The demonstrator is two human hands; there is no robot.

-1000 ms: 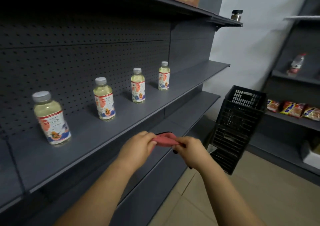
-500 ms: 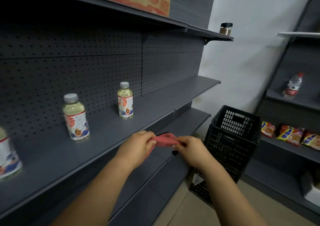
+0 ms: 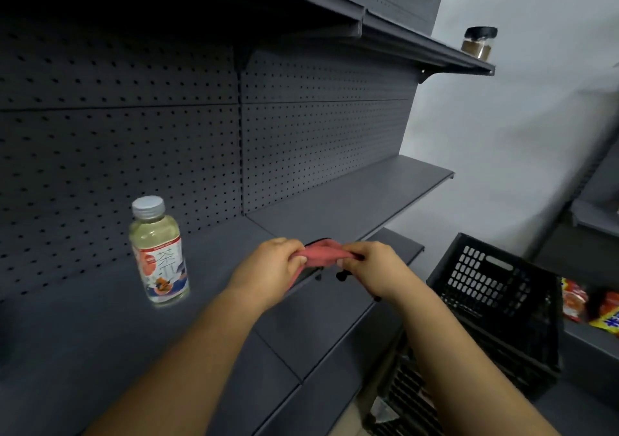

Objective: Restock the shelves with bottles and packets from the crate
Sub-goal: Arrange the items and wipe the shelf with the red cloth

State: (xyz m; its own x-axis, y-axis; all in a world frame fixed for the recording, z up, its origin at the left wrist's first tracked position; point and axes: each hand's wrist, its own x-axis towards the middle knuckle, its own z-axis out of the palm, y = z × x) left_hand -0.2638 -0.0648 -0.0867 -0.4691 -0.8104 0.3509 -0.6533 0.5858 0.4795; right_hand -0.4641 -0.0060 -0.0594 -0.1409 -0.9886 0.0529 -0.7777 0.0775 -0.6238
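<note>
Two bare hands held together over the front edge of the dark grey metal shelf (image 3: 100,335), left hand (image 3: 268,268) and right hand (image 3: 371,268) each pinching one end of a soft pinkish-red cloth-like item with black trim (image 3: 321,254), fingers curled round it from both sides. Upright on that shelf, left of the hands and near the perforated grey back panel (image 3: 318,141), a clear plastic bottle of pale yellow drink with a white cap and red-and-white label (image 3: 159,251). Right of the shelf and lower, a black slatted plastic crate (image 3: 495,301), contents not visible. Beyond the crate, at the right edge, red and yellow snack packets (image 3: 589,305) on another shelf unit. High above the shelf, on the end of an upper board, a small glass jar with a black lid and brown contents (image 3: 478,43).
</note>
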